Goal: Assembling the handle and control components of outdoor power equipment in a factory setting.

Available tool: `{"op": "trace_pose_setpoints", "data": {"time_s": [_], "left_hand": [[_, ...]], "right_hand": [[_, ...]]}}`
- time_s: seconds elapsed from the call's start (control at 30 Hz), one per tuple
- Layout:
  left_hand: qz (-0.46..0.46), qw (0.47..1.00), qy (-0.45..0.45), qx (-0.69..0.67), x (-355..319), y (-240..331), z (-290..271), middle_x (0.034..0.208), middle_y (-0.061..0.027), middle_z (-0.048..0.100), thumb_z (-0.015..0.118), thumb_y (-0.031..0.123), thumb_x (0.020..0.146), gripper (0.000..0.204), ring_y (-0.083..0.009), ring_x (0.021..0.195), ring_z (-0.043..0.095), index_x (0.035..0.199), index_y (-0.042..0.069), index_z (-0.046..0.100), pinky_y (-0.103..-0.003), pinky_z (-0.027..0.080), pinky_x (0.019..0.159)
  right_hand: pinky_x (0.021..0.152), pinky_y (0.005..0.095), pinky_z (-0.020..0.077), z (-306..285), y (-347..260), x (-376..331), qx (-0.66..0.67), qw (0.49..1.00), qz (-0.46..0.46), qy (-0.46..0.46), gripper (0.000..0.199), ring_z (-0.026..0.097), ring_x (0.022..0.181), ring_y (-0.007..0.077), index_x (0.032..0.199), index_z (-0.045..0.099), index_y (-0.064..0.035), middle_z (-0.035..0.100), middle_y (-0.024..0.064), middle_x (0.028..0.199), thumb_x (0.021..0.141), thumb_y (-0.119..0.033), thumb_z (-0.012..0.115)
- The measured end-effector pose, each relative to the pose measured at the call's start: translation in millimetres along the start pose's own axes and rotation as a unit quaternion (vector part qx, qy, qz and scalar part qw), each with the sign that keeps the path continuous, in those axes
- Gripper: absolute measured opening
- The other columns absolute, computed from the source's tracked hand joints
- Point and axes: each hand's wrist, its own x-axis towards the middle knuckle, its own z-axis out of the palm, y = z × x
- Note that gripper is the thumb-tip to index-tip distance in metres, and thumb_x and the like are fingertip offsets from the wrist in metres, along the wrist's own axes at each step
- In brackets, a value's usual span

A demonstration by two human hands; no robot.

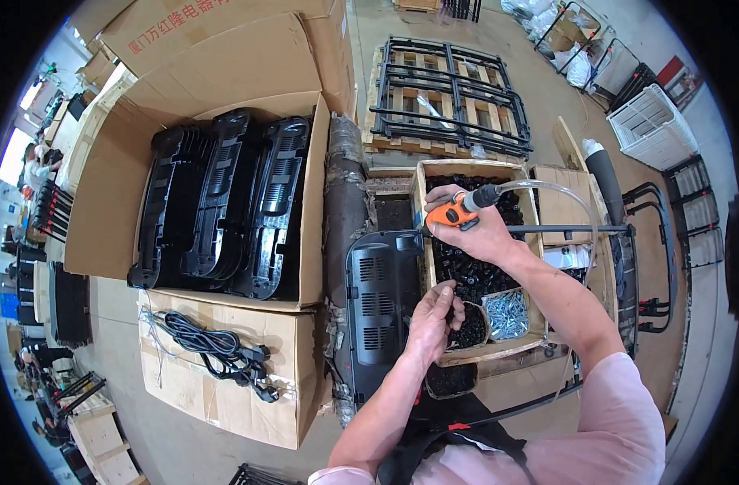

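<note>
My right hand (484,236) is wrapped round an orange and black air screwdriver (452,212), from whose back end a clear hose (551,186) curves away. The tool points toward the far right corner of a black vented plastic cover (375,299). A black metal tube (559,229) runs to the right from near that corner. Beside the cover's right edge, my left hand (434,319) has its fingers curled and thumb pressed in; what they hold, if anything, is hidden. Close to it is a tub of small black screws (469,330), next to a compartment of silver screws (506,315).
A wooden box (420,190) full of black plastic parts stands on the bench. At left, an open carton (103,202) holds stacked black covers (216,194). Coiled black cables (204,339) lie on a lower carton (280,388). Ahead, black metal frames (454,97) rest on a pallet.
</note>
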Motion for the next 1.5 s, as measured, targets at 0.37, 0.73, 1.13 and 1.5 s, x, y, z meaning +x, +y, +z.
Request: {"op": "trace_pose_setpoints", "data": {"time_s": [0.37,0.73,1.13,1.5], "left_hand": [[0.053,0.998,0.037,0.012,11.2,2.2,-13.8,0.083,0.0019,0.061,0.059,0.029,0.111,0.027,-0.0087,0.069,0.056,0.125,0.006,0.063,-0.024,0.046,0.059],[0.049,0.996,0.055,-0.046,19.2,17.5,-6.6,0.092,-0.0025,0.069,0.062,0.026,0.109,0.023,-0.0129,0.075,0.064,0.117,0.005,0.065,-0.026,0.054,0.066],[0.056,0.954,0.084,-0.281,46.6,46.3,-7.5,0.085,0.0015,0.060,0.055,0.033,0.112,0.025,-0.0129,0.076,0.060,0.107,0.010,0.063,-0.026,0.054,0.067],[0.063,0.927,0.005,-0.369,54.2,66.9,-15.1,0.087,0.0003,0.060,0.053,0.032,0.112,0.025,-0.0126,0.075,0.057,0.109,0.009,0.061,-0.026,0.054,0.066]], "right_hand": [[0.079,0.0322,0.0568,2.7,1.0,5.6,-0.050,0.999,-0.007,-0.012,0.025,0.069,0.080,0.0153,0.103,0.071,-0.0066,0.072,0.0039,0.085,0.081,-0.016,0.081],[0.090,0.0297,0.0553,1.6,-2.0,6.8,-0.041,0.998,0.035,-0.039,0.028,0.068,0.095,0.0113,0.109,0.071,-0.0051,0.073,0.0022,0.102,0.083,-0.010,0.080],[0.103,0.0376,0.0568,-1.6,-42.3,-16.5,0.127,0.991,0.022,-0.038,0.050,0.069,0.113,0.0181,0.131,0.064,-0.0018,0.074,0.0113,0.119,0.086,-0.015,0.084],[0.103,0.0374,0.0557,4.3,-50.3,-12.9,0.123,0.991,0.017,-0.051,0.050,0.069,0.113,0.0175,0.130,0.063,-0.0028,0.074,0.0106,0.120,0.086,-0.015,0.084]]}}
